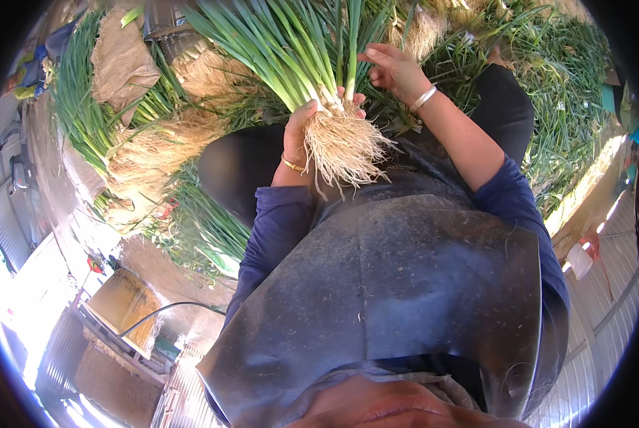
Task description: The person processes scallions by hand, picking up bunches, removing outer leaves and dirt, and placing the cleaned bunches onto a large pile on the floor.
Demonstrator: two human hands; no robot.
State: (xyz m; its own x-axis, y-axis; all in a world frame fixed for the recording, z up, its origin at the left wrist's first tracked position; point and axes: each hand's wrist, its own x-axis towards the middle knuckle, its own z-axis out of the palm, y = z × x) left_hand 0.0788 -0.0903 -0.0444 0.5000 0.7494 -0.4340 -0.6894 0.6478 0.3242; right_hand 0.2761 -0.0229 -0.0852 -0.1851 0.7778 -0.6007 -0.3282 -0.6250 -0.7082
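Observation:
My left hand (299, 132) grips a thick bunch of spring onions (302, 53) near its white base, with the pale tangled roots (344, 146) hanging toward me over my dark apron (405, 285). My right hand (394, 70) is raised beside the bunch, fingers curled around one or two green stalks at its right side. A gold bangle sits on my left wrist and a silver one on my right. Both arms wear dark blue sleeves pushed up.
Heaps of spring onions (120, 143) with root ends showing lie to the left, more greens (555, 93) spread at the right. A brown sack (123, 60) rests on the left heap. A yellowish box (123, 303) with a black cable stands lower left.

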